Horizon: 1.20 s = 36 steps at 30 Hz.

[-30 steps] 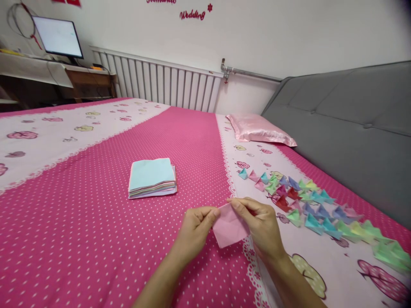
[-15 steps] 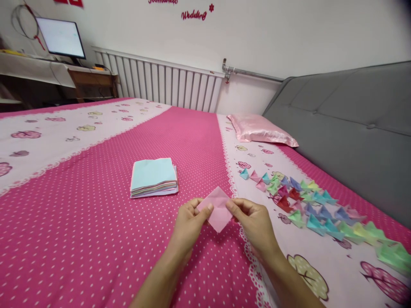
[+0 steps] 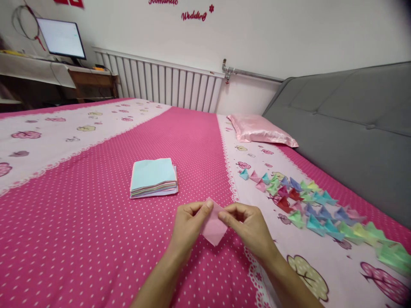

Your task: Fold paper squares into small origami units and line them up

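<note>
A small pink sheet of folded origami paper (image 3: 214, 229) is held up between both hands, with one corner pointing down toward me. My left hand (image 3: 190, 220) pinches its upper left edge, thumb on the near face. On the other side, my right hand (image 3: 245, 220) grips the upper right edge between thumb and fingers. The fingers behind the paper are partly hidden. To the left lies a stack of coloured paper squares (image 3: 154, 175), a light blue one on top. Several folded paper boats (image 3: 316, 196) in many colours stand in rows at the right.
Everything lies on a bed with a pink dotted cover (image 3: 96, 239). A pink satin pillow (image 3: 261, 129) rests by the grey headboard (image 3: 346, 107). Behind are a white radiator (image 3: 160, 81) and a desk with a monitor (image 3: 61, 38).
Both hands have come closer together, and the pink paper has turned and moved slightly lower, showing a narrower shape. The stack and the paper boats have stayed in place.
</note>
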### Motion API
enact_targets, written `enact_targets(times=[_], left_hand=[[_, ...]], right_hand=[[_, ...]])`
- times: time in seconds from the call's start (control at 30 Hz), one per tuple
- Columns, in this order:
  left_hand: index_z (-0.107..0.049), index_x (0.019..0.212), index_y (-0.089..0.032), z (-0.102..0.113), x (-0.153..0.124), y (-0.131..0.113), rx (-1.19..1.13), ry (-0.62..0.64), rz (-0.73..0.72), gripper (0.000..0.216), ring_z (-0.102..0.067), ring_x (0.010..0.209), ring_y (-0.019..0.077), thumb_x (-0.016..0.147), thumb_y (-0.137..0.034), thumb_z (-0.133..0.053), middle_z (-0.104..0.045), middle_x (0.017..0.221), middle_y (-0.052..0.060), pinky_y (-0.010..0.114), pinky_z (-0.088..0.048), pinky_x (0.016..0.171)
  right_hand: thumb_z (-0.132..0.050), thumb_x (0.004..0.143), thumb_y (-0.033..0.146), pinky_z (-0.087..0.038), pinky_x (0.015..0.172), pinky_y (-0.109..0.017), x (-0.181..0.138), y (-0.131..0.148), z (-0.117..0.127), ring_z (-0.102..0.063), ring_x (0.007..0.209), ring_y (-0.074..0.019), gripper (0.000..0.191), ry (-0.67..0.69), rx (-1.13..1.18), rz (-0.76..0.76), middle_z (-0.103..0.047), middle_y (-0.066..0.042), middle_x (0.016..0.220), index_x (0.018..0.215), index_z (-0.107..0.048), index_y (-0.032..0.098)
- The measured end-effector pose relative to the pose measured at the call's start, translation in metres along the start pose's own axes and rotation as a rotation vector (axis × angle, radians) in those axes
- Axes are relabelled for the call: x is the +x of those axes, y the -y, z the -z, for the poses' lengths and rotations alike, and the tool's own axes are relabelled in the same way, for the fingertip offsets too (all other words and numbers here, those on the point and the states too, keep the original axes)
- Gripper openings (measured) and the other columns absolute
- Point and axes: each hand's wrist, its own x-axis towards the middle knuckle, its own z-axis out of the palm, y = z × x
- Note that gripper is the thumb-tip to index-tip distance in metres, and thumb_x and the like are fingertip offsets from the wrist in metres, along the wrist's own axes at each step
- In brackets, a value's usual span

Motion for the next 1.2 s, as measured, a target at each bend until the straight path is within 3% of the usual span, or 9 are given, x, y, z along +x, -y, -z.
enact_targets(times=[0.27, 0.5, 0.67, 0.77, 0.83, 0.93, 1.03, 1.13, 1.2], left_hand=[[-0.065, 0.072, -0.009, 0.000, 0.002, 0.004, -0.096, -0.014, 0.015, 0.039, -0.048, 0.046, 0.0101, 0.074, -0.046, -0.056, -0.056, 0.053, 0.003, 0.020, -0.033, 0.044], [-0.065, 0.083, -0.009, -0.002, 0.004, -0.001, -0.071, 0.008, -0.013, 0.028, -0.052, 0.054, 0.0107, 0.074, -0.036, -0.060, -0.062, 0.062, 0.004, 0.020, -0.040, 0.053], [-0.060, 0.101, -0.013, -0.003, 0.003, -0.004, -0.139, 0.011, -0.049, 0.033, -0.059, 0.067, 0.0147, 0.075, -0.033, -0.059, -0.066, 0.078, 0.006, 0.026, -0.045, 0.066], [-0.054, 0.114, -0.016, -0.002, 0.003, -0.005, -0.145, 0.014, -0.058, 0.041, -0.059, 0.070, 0.0157, 0.076, -0.033, -0.057, -0.065, 0.077, 0.005, 0.027, -0.046, 0.066], [-0.055, 0.113, -0.018, -0.001, 0.003, -0.004, -0.128, 0.018, -0.073, 0.038, -0.060, 0.070, 0.0156, 0.077, -0.032, -0.055, -0.066, 0.077, 0.005, 0.028, -0.047, 0.067], [-0.065, 0.096, -0.016, 0.001, 0.002, -0.004, -0.088, 0.028, -0.066, 0.025, -0.061, 0.074, 0.0163, 0.078, -0.027, -0.051, -0.066, 0.089, 0.008, 0.029, -0.047, 0.070], [-0.068, 0.086, -0.013, 0.002, 0.001, -0.004, -0.042, 0.015, -0.027, 0.023, -0.061, 0.078, 0.0178, 0.075, -0.018, -0.049, -0.067, 0.091, 0.009, 0.030, -0.046, 0.073], [-0.067, 0.088, -0.012, 0.002, 0.000, -0.005, -0.052, 0.000, -0.006, 0.024, -0.061, 0.081, 0.0185, 0.069, -0.013, -0.053, -0.067, 0.092, 0.010, 0.029, -0.045, 0.075], [-0.064, 0.100, -0.015, 0.001, -0.001, -0.008, -0.172, 0.026, -0.022, 0.032, -0.059, 0.086, 0.0187, 0.070, -0.015, -0.056, -0.064, 0.101, 0.010, 0.029, -0.044, 0.078]], right_hand=[[-0.057, 0.075, 0.037, -0.037, 0.051, -0.023, 0.000, -0.002, 0.000, -0.047, 0.054, -0.0109, 0.023, -0.013, 0.015, 0.026, -0.056, 0.000, 0.059, 0.071, -0.064, 0.015], [-0.061, 0.073, 0.033, -0.039, 0.052, -0.022, 0.003, -0.005, 0.006, -0.048, 0.054, -0.0103, 0.018, -0.144, 0.124, -0.027, -0.057, 0.001, 0.059, 0.074, -0.063, 0.015], [-0.064, 0.071, 0.034, -0.041, 0.051, -0.022, 0.006, -0.008, 0.007, -0.050, 0.054, -0.0105, 0.019, -0.198, 0.222, -0.055, -0.060, 0.000, 0.061, 0.075, -0.064, 0.016], [-0.065, 0.069, 0.035, -0.041, 0.052, -0.023, 0.007, -0.009, 0.006, -0.050, 0.053, -0.0106, 0.021, -0.218, 0.264, -0.086, -0.058, 0.001, 0.059, 0.078, -0.064, 0.016], [-0.066, 0.069, 0.035, -0.040, 0.051, -0.022, 0.007, -0.008, 0.006, -0.047, 0.051, -0.0098, 0.024, -0.230, 0.284, -0.102, -0.053, 0.003, 0.055, 0.083, -0.063, 0.016], [-0.064, 0.070, 0.035, -0.036, 0.048, -0.021, 0.006, -0.007, 0.006, -0.043, 0.047, -0.0088, 0.030, -0.248, 0.304, -0.104, -0.044, 0.007, 0.050, 0.094, -0.060, 0.017], [-0.062, 0.072, 0.035, -0.035, 0.048, -0.020, 0.006, -0.005, 0.006, -0.043, 0.048, -0.0089, 0.031, -0.242, 0.299, -0.099, -0.044, 0.007, 0.050, 0.097, -0.058, 0.018], [-0.062, 0.073, 0.034, -0.036, 0.049, -0.020, 0.006, -0.005, 0.006, -0.044, 0.049, -0.0089, 0.026, -0.227, 0.284, -0.093, -0.047, 0.006, 0.052, 0.094, -0.059, 0.018], [-0.062, 0.073, 0.033, -0.037, 0.050, -0.020, 0.006, -0.007, 0.006, -0.046, 0.051, -0.0092, 0.024, -0.230, 0.290, -0.092, -0.050, 0.005, 0.055, 0.092, -0.059, 0.019]])
